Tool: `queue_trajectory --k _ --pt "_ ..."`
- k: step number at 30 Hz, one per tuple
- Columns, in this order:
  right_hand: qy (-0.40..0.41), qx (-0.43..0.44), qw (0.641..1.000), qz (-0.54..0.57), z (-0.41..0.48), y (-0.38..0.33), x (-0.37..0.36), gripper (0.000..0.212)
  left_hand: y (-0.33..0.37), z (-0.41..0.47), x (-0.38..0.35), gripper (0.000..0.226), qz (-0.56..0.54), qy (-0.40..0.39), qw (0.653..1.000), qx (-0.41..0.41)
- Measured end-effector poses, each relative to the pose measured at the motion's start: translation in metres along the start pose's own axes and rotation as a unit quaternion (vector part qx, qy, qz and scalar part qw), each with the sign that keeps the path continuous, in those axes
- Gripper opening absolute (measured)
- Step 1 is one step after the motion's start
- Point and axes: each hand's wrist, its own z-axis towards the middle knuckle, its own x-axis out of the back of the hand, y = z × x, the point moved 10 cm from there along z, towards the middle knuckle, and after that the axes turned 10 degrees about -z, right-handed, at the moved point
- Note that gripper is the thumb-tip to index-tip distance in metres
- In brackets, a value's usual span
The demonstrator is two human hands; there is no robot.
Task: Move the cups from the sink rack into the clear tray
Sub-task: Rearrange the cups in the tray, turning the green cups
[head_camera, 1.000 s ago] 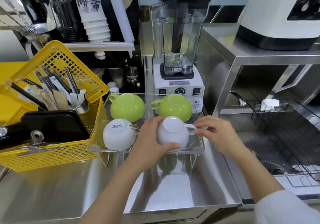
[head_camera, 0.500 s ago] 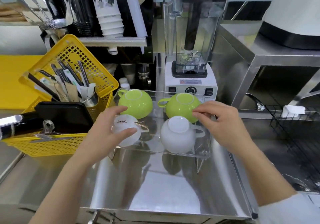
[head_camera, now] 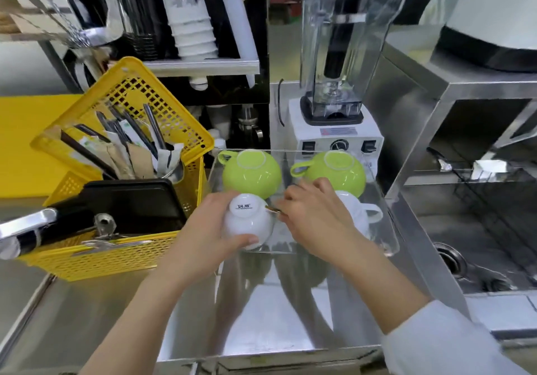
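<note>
A clear tray [head_camera: 389,244] on short legs holds cups turned upside down. Two green cups stand at its back, one on the left [head_camera: 251,172] and one on the right [head_camera: 337,171]. My left hand [head_camera: 203,235] grips the front-left white cup [head_camera: 247,223], which bears a small printed logo on its base. My right hand [head_camera: 313,217] reaches across the tray's middle, with its fingertips pinching that cup's thin handle. A second white cup [head_camera: 360,213] sits at the front right, partly hidden behind my right hand.
A yellow basket [head_camera: 116,252] with straws and a black tray stands left of the clear tray. A blender [head_camera: 337,84] is behind it. The sink [head_camera: 479,244] with its wire rack [head_camera: 499,194] lies to the right. Steel counter [head_camera: 116,316] spreads in front.
My right hand left the right green cup and came leftward to the handle of the front-left white cup. My left hand keeps its grip on that cup, which has turned a little.
</note>
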Motion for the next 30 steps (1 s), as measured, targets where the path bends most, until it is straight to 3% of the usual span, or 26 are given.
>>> queue_trajectory --k 9,14,17,20,24,30 --pt "-0.018 -0.004 1.000 0.011 -0.002 0.002 -0.004 0.025 -0.006 0.002 -0.003 0.071 -0.015 -0.024 0.999 -0.023" --pt "-0.029 -0.013 0.992 0.123 0.000 0.005 0.005 0.021 -0.005 0.003 -0.001 0.079 -0.025 -0.045 0.998 -0.036" --pt "0.000 -0.065 0.977 0.205 0.005 0.019 0.014 0.029 0.001 0.010 0.021 0.066 -0.071 0.000 0.997 -0.042" --pt "0.014 -0.091 0.963 0.252 0.013 0.031 0.019 0.023 0.014 0.029 0.046 0.053 -0.054 0.044 0.995 -0.066" --pt "-0.026 -0.113 0.955 0.274 0.029 0.037 0.013 0.019 0.027 0.076 0.034 0.065 0.051 -0.062 0.994 -0.070" --pt "-0.056 -0.131 0.950 0.276 0.049 0.041 0.005 0.021 0.018 0.133 -0.007 0.088 0.223 -0.211 0.951 -0.039"
